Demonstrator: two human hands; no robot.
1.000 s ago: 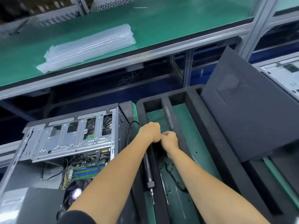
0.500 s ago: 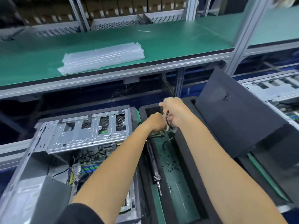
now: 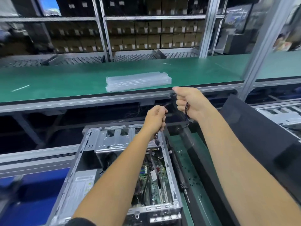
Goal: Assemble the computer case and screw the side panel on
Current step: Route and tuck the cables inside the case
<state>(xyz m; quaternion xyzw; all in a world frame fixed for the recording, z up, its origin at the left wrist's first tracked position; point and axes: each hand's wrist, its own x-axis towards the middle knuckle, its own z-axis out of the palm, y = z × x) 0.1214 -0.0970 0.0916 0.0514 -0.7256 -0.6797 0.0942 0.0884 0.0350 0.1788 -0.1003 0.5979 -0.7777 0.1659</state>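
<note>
Right hand [image 3: 189, 101] is up near the edge of the green shelf [image 3: 65, 82], fingers curled tight around a dark cable bundle [image 3: 186, 110]; a second ago it was down in the foam tray [image 3: 216, 181] next to my left. Left hand [image 3: 155, 119] has come up too, fist closed on the other end of the same wires, now over the top corner of the open computer case [image 3: 91, 160]. So the change: the cable is out of the tray and stretched between both hands, above the chassis. Can't tell what connector is on it, too blurred. Case lies on its side on the table, open side up, motherboard [image 3: 156, 180] and drive cage [image 3: 117, 139] exposed. Side panel [image 3: 260, 139] leans at the right of the tray, not fitted yet. Electric screwdriver [image 3: 182, 176] lies untouched in the tray, loose screws [image 3: 193, 181] scattered beside it. My read: still on internal wiring, early in the job. Cable likely needs routing into the case before the panel can close. Risk: wires caught under the panel edge if not tucked. A stack of clear plastic [image 3: 138, 80] sits on the shelf, not involved.
</note>
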